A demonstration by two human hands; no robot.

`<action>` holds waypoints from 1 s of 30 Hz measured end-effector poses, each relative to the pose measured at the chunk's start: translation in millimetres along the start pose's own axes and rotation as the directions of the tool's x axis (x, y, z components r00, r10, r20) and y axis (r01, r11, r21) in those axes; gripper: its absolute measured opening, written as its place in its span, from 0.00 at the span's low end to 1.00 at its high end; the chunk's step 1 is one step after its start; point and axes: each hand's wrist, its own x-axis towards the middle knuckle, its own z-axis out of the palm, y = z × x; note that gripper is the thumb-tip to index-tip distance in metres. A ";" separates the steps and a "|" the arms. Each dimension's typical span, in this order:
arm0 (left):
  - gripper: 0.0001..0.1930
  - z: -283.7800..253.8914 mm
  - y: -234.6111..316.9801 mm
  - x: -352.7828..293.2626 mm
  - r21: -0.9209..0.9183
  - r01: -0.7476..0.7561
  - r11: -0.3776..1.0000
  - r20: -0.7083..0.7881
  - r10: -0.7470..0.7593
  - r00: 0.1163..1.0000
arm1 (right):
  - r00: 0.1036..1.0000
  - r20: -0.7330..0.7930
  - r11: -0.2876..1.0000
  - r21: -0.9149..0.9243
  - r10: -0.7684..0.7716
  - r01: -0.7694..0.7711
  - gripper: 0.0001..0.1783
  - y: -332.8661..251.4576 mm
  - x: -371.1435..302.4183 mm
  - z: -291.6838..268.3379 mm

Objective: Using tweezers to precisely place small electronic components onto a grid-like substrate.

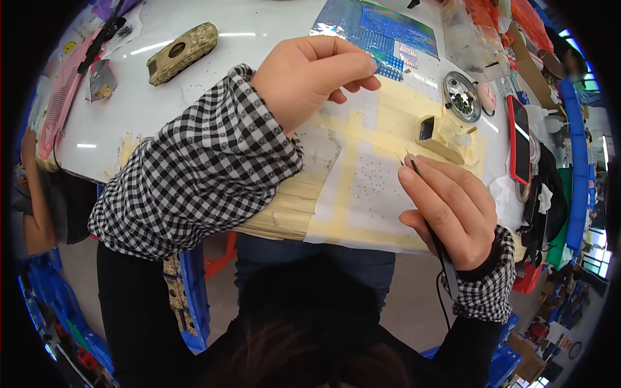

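My left hand [317, 77], in a checked sleeve, hovers over the table's middle with fingers curled and thumb drawn in against them. Whatever it may be pinching is hidden. Beyond its fingertips lie a shiny blue sheet [398, 29] and a smaller blue dotted strip [389, 66]. My right hand [456, 210] is closed around dark, thin-pointed tweezers [415, 165], their tips pointing up and away from me. Left of the tweezers, many tiny dark specks [378, 181] are scattered on a white paper sheet [330, 213] taped down with yellowish tape.
A camouflage-patterned shell [182, 53] with an oval hole lies far left, near a pink basket [61, 107]. On the right are a beige block [442, 139], a round dish [471, 111] holding dark green bits, and a red-cased phone [519, 139]. Another person's arm [35, 207] shows at left.
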 end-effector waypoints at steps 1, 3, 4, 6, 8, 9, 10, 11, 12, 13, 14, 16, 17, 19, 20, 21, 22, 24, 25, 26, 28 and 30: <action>0.10 -0.1 -1.1 0.2 0.013 -0.025 1.000 0.011 0.024 1.000 | 1.000 0.022 1.000 0.022 0.018 -0.018 0.20 -4.6 -4.9 -1.9; 0.10 -0.8 -3.3 0.7 0.037 -0.074 0.997 0.029 0.073 0.997 | 0.997 0.067 0.996 0.067 0.050 -0.054 0.19 -14.4 -12.5 -4.6; 0.14 1.9 -2.2 1.4 0.074 -0.115 0.991 -0.010 0.116 0.993 | 0.993 0.084 0.991 0.102 0.082 -0.090 0.19 -19.1 -17.0 -3.6; 0.12 4.0 -1.7 6.8 -0.022 0.059 0.998 -0.023 -0.060 0.998 | 0.990 0.097 0.985 0.124 0.108 -0.119 0.18 -26.0 -25.8 2.7; 0.11 5.0 -0.9 8.7 -0.070 0.140 0.988 -0.013 -0.141 0.990 | 0.985 0.101 0.981 0.125 0.138 -0.150 0.16 -32.1 -29.7 8.5; 0.12 5.1 -3.3 9.5 -0.072 0.130 0.989 -0.006 -0.130 0.991 | 0.985 0.100 0.983 0.108 0.137 -0.148 0.16 -34.4 -30.2 9.9; 0.12 3.4 -5.7 10.8 -0.073 0.118 0.990 -0.004 -0.118 0.993 | 0.987 0.096 0.986 0.093 0.132 -0.141 0.15 -35.4 -28.9 11.4; 0.12 2.3 -6.4 10.9 -0.073 0.106 0.992 -0.002 -0.106 0.994 | 0.988 0.093 0.988 0.079 0.126 -0.134 0.14 -35.9 -27.8 12.6; 0.12 2.2 -5.0 10.3 -0.063 0.109 0.992 -0.006 -0.109 0.994 | 0.988 0.100 0.991 0.064 0.115 -0.122 0.14 -36.0 -26.9 13.7; 0.12 2.7 -4.3 10.7 -0.056 0.114 0.992 -0.007 -0.115 0.993 | 0.988 0.110 0.992 0.048 0.107 -0.113 0.14 -35.8 -26.4 15.0; 0.12 2.9 -3.5 10.9 -0.049 0.119 0.992 -0.008 -0.120 0.993 | 0.988 0.120 0.994 0.033 0.100 -0.104 0.14 -35.6 -26.1 15.9; 0.12 2.8 -3.0 10.2 -0.059 0.109 0.992 0.019 -0.108 0.994 | 0.984 0.164 0.998 0.001 0.067 -0.068 0.15 -34.8 -27.3 16.6; 0.12 3.0 -2.8 9.9 -0.064 0.105 0.992 0.033 -0.103 0.994 | 0.981 0.188 0.999 -0.015 0.051 -0.050 0.15 -34.9 -27.8 16.4; 0.12 2.8 -1.2 8.6 -0.062 0.108 0.992 0.042 -0.106 0.993 | 0.968 0.239 0.997 0.000 0.076 -0.078 0.16 -36.9 -23.6 12.9; 0.12 2.2 -1.8 7.9 -0.057 0.111 0.992 0.043 -0.109 0.993 | 0.962 0.261 0.996 0.010 0.085 -0.090 0.16 -37.1 -21.4 11.7; 0.12 1.0 -3.5 7.5 -0.057 0.107 0.993 0.041 -0.105 0.994 | 0.961 0.265 0.995 0.034 0.085 -0.097 0.16 -36.1 -20.0 11.2; 0.12 0.8 -4.3 8.0 -0.062 0.102 0.993 0.051 -0.098 0.994 | 0.957 0.273 0.993 0.049 0.094 -0.112 0.15 -36.2 -18.5 8.2; 0.12 2.0 -4.3 8.8 -0.071 0.104 0.992 0.064 -0.100 0.993 | 0.954 0.276 0.986 0.082 0.120 -0.148 0.15 -36.5 -18.6 4.9; 0.12 2.8 -3.4 8.3 -0.073 0.112 0.991 0.064 -0.108 0.992 | 0.954 0.270 0.981 0.102 0.133 -0.166 0.15 -35.8 -20.0 4.5; 0.13 3.6 -2.7 7.9 -0.074 0.121 0.990 0.064 -0.116 0.991 | 0.953 0.264 0.975 0.123 0.147 -0.184 0.15 -35.0 -21.4 4.0; 0.13 4.4 -2.0 7.2 -0.070 0.126 0.990 0.065 -0.121 0.991 | 0.952 0.252 0.962 0.162 0.175 -0.220 0.14 -33.4 -22.4 2.1; 0.13 4.6 -2.5 6.1 -0.064 0.139 0.988 0.059 -0.135 0.989 | 0.955 0.228 0.947 0.215 0.190 -0.239 0.13 -30.6 -23.7 0.8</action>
